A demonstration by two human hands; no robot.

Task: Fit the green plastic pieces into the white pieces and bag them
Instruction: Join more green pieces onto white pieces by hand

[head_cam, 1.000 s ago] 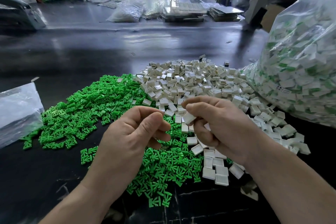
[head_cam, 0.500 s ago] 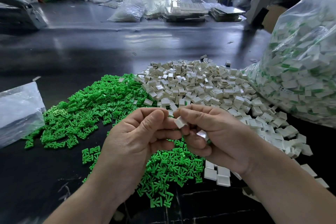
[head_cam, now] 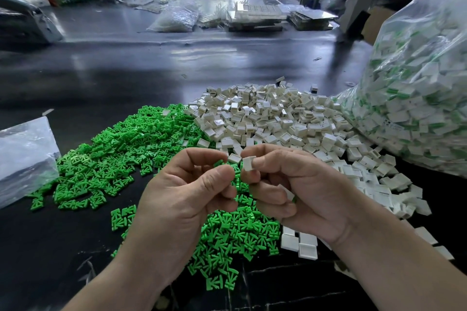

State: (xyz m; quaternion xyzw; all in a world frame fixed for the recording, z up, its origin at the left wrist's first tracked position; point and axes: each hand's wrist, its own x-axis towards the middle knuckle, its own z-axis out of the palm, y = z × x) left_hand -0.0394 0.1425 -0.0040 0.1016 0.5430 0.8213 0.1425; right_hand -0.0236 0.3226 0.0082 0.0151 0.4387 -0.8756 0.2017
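Observation:
My right hand [head_cam: 305, 192] pinches a small white square piece [head_cam: 249, 163] between thumb and forefinger, with more pieces tucked in its palm. My left hand [head_cam: 187, 192] is right beside it, thumb pressed to forefinger; what it pinches is hidden. The two sets of fingertips nearly touch above the table. A heap of green forked pieces [head_cam: 121, 156] spreads left and under my hands. The heap of white pieces [head_cam: 278, 118] lies behind and to the right. A large clear bag [head_cam: 417, 108] full of white-and-green assembled pieces stands at the right.
A flat clear plastic bag [head_cam: 22, 159] lies at the left edge of the black table [head_cam: 126, 70]. Bags and trays of other parts [head_cam: 177, 17] sit along the far side. A few white pieces [head_cam: 299, 245] lie loose near my right wrist.
My right hand has come away from the white heap with a white piece and moved left. Both hands have drawn together, fingertips now almost meeting.

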